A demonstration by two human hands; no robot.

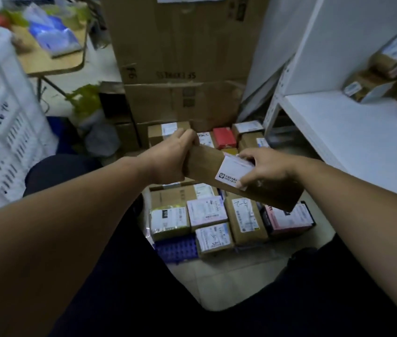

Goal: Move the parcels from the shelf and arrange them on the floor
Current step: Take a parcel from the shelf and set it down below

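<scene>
Head view: a long brown parcel (pixel 207 166) is held in the air by both hands, in front of the person's dark-clothed knees and above the goods laid out below. The left hand (pixel 168 159) grips the parcel's left end, fingers wrapped over its top edge. The right hand (pixel 268 169) grasps it nearer the middle, fingers lying across a white label (pixel 232 172) and thumb at the label's lower edge. The parcel lies slanted, left end higher in frame and right end lower, touching neither shelf nor floor.

On the floor (pixel 219 280), small parcels (pixel 207 212) sit packed side by side in rows, most of them brown with white labels. A red box (pixel 224 137) lies in the far row and a pink-labelled box (pixel 289 220) at the right of the near row. A blue plastic grid (pixel 175 249) shows under the near left corner of the group.

To the right, the white shelf (pixel 353 142) carries a few taped brown parcels (pixel 384 69) at its back. Behind the floor group stand large cardboard cartons (pixel 180 45), one atop another. A white slotted crate (pixel 0 113) stands at the left, with a wooden table (pixel 46 62) beyond it; the items on the table are too blurred to identify
</scene>
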